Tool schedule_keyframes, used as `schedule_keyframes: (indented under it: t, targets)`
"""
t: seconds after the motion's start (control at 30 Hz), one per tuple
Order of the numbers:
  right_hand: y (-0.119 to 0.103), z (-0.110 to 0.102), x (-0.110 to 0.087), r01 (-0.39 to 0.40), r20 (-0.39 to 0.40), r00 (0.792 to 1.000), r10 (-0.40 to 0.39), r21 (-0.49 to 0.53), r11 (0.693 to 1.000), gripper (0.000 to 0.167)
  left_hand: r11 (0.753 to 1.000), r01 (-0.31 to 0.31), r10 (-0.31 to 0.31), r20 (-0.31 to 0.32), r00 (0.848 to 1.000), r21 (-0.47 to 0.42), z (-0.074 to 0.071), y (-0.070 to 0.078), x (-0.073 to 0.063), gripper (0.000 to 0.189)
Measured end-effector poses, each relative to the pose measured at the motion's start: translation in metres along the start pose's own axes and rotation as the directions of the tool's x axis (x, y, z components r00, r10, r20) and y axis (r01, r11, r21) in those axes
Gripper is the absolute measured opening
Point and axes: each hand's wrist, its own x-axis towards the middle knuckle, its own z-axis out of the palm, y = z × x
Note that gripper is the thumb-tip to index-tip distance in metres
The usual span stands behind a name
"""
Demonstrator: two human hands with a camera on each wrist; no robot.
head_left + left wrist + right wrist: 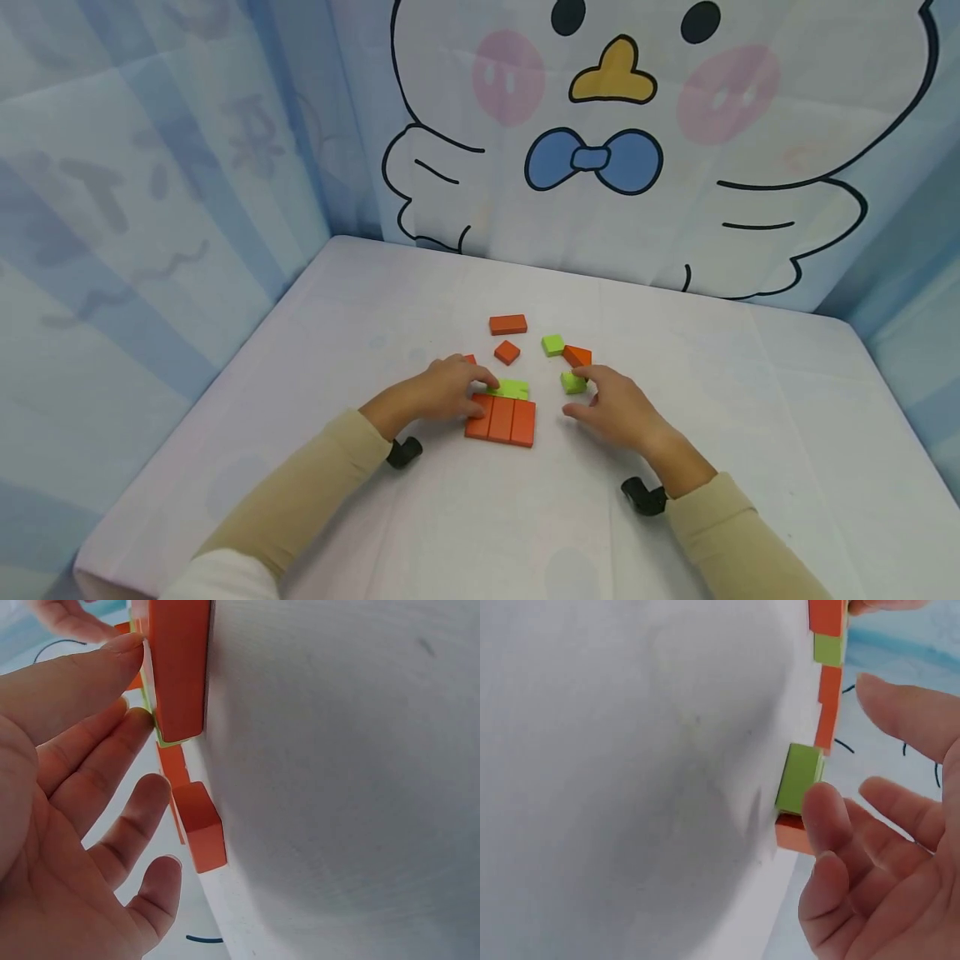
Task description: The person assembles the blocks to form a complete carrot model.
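Three orange rectangular blocks [501, 421] lie side by side on the white-covered table, with light green blocks [514, 389] along their far edge. My left hand [450, 388] is at the left end of this group: the thumb tip is at the leftmost orange block, the index fingertip at the green. In the left wrist view its other fingers spread loosely. To the right, my right hand [618, 408] hovers, thumb and fingers apart, nothing held between them. Its fingertips are right by a separate green block [572, 384]; in the right wrist view they overlap the blocks there.
Beyond the group lie a long orange block [507, 325] and a small orange block [507, 352]. An orange triangular block [577, 356] sits next to another green block [552, 345]. Part of an orange piece [470, 359] shows behind my left hand. A printed curtain [600, 225] hangs behind the table.
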Motion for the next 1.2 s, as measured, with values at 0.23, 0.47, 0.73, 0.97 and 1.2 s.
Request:
schedule_keyframes:
  t: [0.23, 0.47, 0.73, 0.97, 1.2]
  targets:
    - [0.002, 0.004, 0.005, -0.006, 0.017, 1.0, 0.006, -0.023, 1.0, 0.057, 1.0, 0.01, -0.01, 0.006, 1.0, -0.026, 0.001, -0.002, 0.0, 0.04]
    - [-0.004, 0.009, 0.014, -0.021, -0.048, 0.999, 0.018, -0.06, 0.998, 0.053, 0.999, 0.009, -0.008, 0.014, 1.0, -0.033, 0.0, -0.003, -0.001, 0.039]
    - [-0.009, 0.014, 0.027, -0.06, -0.053, 0.997, 0.055, -0.098, 0.993, 0.053, 0.999, -0.024, 0.024, 0.015, 1.0, -0.029, 0.001, -0.009, 0.001, 0.039]
    - [-0.011, 0.013, 0.031, -0.058, -0.057, 0.997, 0.051, -0.133, 0.989, 0.051, 0.999, -0.031, 0.031, 0.015, 0.999, -0.023, 0.0, -0.009, 0.001, 0.038]
    - [-0.016, 0.014, 0.038, 0.013, -0.041, 0.999, -0.018, -0.117, 0.993, 0.046, 0.999, -0.012, 0.012, 0.022, 1.0, -0.031, -0.002, -0.005, -0.001, 0.037]
